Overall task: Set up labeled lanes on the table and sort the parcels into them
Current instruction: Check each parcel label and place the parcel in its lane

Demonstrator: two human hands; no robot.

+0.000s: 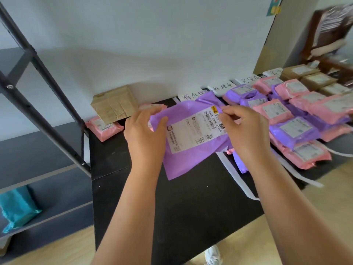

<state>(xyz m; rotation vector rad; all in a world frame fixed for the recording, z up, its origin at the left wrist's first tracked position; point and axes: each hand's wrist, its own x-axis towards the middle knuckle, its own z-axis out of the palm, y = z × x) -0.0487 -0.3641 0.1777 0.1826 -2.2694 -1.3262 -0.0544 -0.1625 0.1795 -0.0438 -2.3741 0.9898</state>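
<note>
I hold a flat purple parcel (191, 159) with a white shipping label above the black table (172, 207). My left hand (145, 134) grips its left edge and my right hand (242, 131) pinches its right edge at the label. White paper lane labels with handwritten characters (222, 87) stand along the wall at the table's back. White strips (232, 171) run across the tabletop as lane dividers. To the right lie several pink parcels (307, 153) and purple parcels (295, 131) in overlapping piles.
A brown cardboard box (114, 104) sits at the back left on a pink parcel (104, 129). More brown boxes (317, 79) lie far right. A black metal shelf frame (38, 88) stands left, with a teal parcel (17, 205) on a lower board. A shoe (213, 255) shows below.
</note>
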